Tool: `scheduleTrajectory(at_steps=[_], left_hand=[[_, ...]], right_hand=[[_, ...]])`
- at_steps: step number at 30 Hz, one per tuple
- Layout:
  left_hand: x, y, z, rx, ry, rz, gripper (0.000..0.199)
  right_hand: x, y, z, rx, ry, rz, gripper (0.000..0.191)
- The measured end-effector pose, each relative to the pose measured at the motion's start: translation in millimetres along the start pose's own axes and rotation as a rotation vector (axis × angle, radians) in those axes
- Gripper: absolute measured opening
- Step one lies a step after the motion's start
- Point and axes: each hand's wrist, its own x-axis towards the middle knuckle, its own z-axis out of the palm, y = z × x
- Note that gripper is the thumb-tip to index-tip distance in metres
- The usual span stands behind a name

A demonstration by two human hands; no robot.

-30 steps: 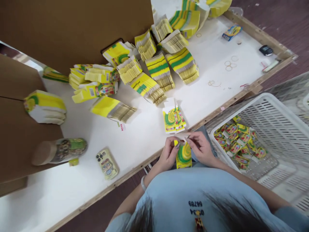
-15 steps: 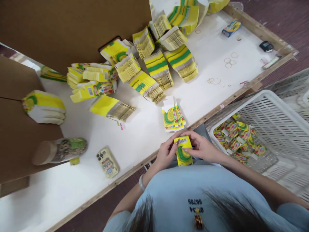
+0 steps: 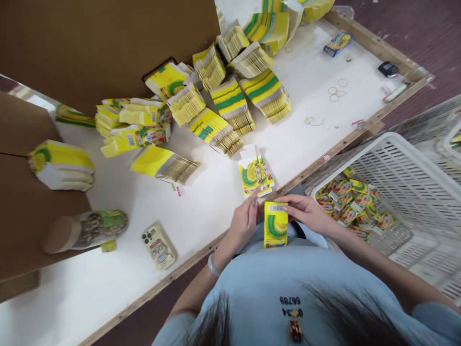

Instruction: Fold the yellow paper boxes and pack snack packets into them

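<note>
A yellow and green carton (image 3: 275,226) with a barcode at its top hangs over my lap, in front of the table edge. My right hand (image 3: 306,211) pinches its upper right corner. Off the carton, to its left, my left hand (image 3: 245,216) holds nothing that I can see; its fingertips point at the near edge of a few flat cartons (image 3: 252,177) lying on the table. Whether those fingertips touch the cartons is hard to tell.
Stacks of folded cartons (image 3: 230,103) cover the back of the white table (image 3: 209,202). A phone (image 3: 159,246) and a jar (image 3: 90,229) are at the left. A white basket (image 3: 406,149) with small packs stands at the right. Rubber bands (image 3: 336,92) lie at the back right.
My left hand has let go of the carton and moved up and left to the flat cartons. My right hand keeps the carton, now by its top corner. The view has shifted slightly.
</note>
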Motion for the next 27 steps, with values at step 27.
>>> scheduleTrajectory(at_steps=[27], left_hand=[[18,7,26.2,-0.26,-0.057,0.484,0.068]], right_hand=[[44,1,58,-0.156,0.551,-0.48,0.045]])
